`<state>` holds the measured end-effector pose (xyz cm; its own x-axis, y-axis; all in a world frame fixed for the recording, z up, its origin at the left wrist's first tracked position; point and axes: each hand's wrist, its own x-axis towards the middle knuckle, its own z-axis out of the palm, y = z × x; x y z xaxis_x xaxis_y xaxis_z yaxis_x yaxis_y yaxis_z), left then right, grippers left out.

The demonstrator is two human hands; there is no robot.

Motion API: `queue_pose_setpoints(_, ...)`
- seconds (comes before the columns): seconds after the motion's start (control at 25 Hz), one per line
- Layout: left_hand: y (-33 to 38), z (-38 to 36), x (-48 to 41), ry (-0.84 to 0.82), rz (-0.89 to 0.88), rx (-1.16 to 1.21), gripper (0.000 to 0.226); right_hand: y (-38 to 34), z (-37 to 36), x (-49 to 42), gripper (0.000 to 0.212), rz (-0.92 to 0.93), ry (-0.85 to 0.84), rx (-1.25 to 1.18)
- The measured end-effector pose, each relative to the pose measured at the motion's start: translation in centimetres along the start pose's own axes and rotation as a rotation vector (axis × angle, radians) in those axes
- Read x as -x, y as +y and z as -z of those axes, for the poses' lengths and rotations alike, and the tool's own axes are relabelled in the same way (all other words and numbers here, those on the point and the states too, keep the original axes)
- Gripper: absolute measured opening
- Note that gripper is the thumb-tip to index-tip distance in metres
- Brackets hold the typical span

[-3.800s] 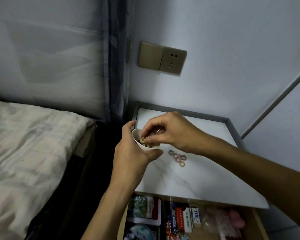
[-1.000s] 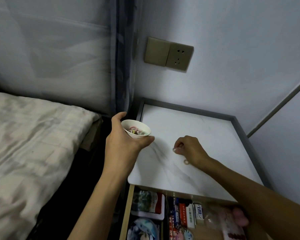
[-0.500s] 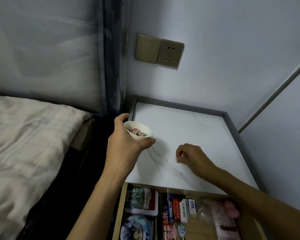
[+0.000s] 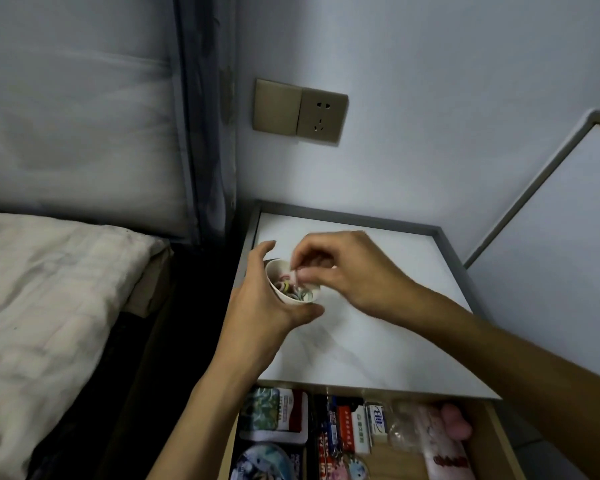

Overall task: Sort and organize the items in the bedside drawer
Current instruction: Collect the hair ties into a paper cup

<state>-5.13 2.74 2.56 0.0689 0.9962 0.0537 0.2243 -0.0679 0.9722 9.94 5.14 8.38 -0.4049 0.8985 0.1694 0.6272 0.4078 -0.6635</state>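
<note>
My left hand [image 4: 261, 306] grips a small white cup [image 4: 284, 295] above the left part of the white bedside tabletop [image 4: 368, 334]. Several small coloured hair bands [image 4: 293, 288] lie inside the cup. My right hand [image 4: 347, 270] hovers over the cup's rim, its fingertips pinched on a small pale band at the opening; motion blur hides the detail. Below the tabletop the wooden drawer [image 4: 492, 441] stands open, holding packets and boxes.
In the drawer lie a card pack [image 4: 274, 419], red and white small boxes [image 4: 352, 431], a clear bag [image 4: 404, 427], a pink soft item [image 4: 454, 424] and a round badge [image 4: 264, 462]. A bed [image 4: 49, 306] is at the left; a wall socket [image 4: 300, 110] sits above.
My right hand has lifted off the tabletop, where it picked up the last loose bands, and moved left to the cup. The cup has tilted toward it. No bands show on the tabletop.
</note>
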Motion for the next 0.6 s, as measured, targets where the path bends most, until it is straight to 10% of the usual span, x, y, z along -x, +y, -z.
queue_pose_setpoints(0.12, 0.2, -0.4, 0.2, -0.043, -0.025, 0.026, 0.106, -0.8, -0.6, -0.4, 0.019, 0.121, -0.148, 0.264)
queue_pose_setpoints(0.6, 2.5, -1.6, 3.8, -0.151, -0.068, 0.12, 0.096, -1.8, 3.4, 5.3, 0.016, -0.066, 0.142, 0.078)
